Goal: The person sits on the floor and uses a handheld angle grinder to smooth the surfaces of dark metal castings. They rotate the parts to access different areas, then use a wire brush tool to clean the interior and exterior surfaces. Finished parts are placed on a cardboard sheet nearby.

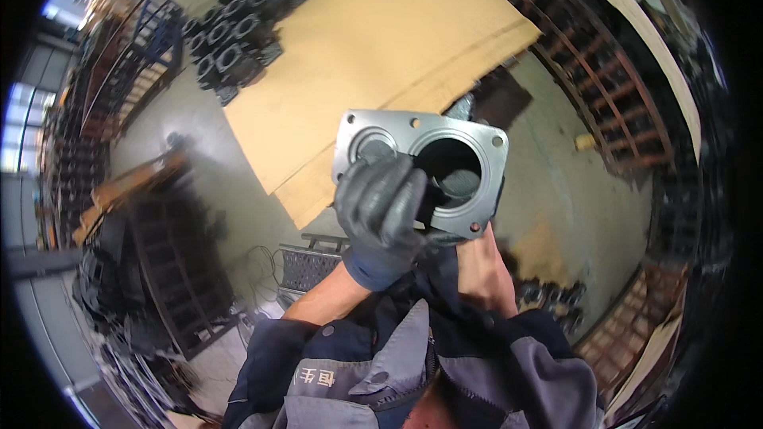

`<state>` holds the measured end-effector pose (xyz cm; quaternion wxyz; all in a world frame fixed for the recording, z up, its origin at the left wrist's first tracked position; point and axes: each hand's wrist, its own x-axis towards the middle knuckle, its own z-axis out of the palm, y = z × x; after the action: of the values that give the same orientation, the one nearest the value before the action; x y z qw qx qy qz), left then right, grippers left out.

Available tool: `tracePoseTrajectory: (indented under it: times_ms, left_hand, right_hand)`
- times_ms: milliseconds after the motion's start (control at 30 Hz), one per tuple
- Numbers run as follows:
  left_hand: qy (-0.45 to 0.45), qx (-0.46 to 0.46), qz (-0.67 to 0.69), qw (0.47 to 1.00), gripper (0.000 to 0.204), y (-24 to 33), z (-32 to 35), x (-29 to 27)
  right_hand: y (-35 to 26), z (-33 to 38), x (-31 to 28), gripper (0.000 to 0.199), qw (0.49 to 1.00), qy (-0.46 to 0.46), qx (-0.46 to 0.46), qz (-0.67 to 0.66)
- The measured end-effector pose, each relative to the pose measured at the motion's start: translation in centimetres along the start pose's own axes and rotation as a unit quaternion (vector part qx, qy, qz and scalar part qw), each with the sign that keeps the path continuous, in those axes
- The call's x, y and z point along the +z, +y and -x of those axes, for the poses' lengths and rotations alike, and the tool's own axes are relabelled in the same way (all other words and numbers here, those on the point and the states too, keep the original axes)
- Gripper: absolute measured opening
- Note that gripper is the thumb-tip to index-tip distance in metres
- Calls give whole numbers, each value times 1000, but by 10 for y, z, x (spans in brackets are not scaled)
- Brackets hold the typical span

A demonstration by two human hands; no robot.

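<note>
Twin-bored casting held up, flange to the wearer's face

From here I see the metal casting (404,143) lifted before the chest, above the near edge of a cardboard sheet (373,32). Its flat flange faces up at the wearer; the long axis runs left to right, right end slightly lower, larger bore rightward. The left hand (379,202), gloved, bends its fingers together by the smaller bore; whether they grip, I can't tell. Behind the casting goes the right forearm (481,270), its right hand too hidden to judge.

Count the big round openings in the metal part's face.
2: the smaller opening on the left, partly covered by the left hand, and the larger opening on the right. The hand hides some face, so others may be hidden.
</note>
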<state>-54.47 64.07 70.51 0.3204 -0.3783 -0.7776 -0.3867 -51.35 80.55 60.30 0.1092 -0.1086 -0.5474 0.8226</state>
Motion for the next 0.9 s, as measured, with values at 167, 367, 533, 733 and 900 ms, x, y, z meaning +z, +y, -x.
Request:
tracePoseTrajectory:
  times_ms: [167,367,533,733,900]
  left_hand:
    - [-12,5,-80,997,32,-29,-11,17]
    - [-82,-21,-33,996,39,-50,-34,55]
    - [-86,-346,111,927,16,-66,-73,46]
    - [140,-565,273,766,22,-115,-39,69]
    - [151,-586,257,754,19,-139,-46,64]
  right_hand:
    - [9,-49,4,45,994,-78,76,-27]
    - [15,-114,0,45,975,-160,143,-61]
    - [0,-158,6,45,960,-184,204,-44]
    - [0,-173,-19,57,901,-248,283,-216]
    - [7,-193,-8,58,922,-296,233,-94]
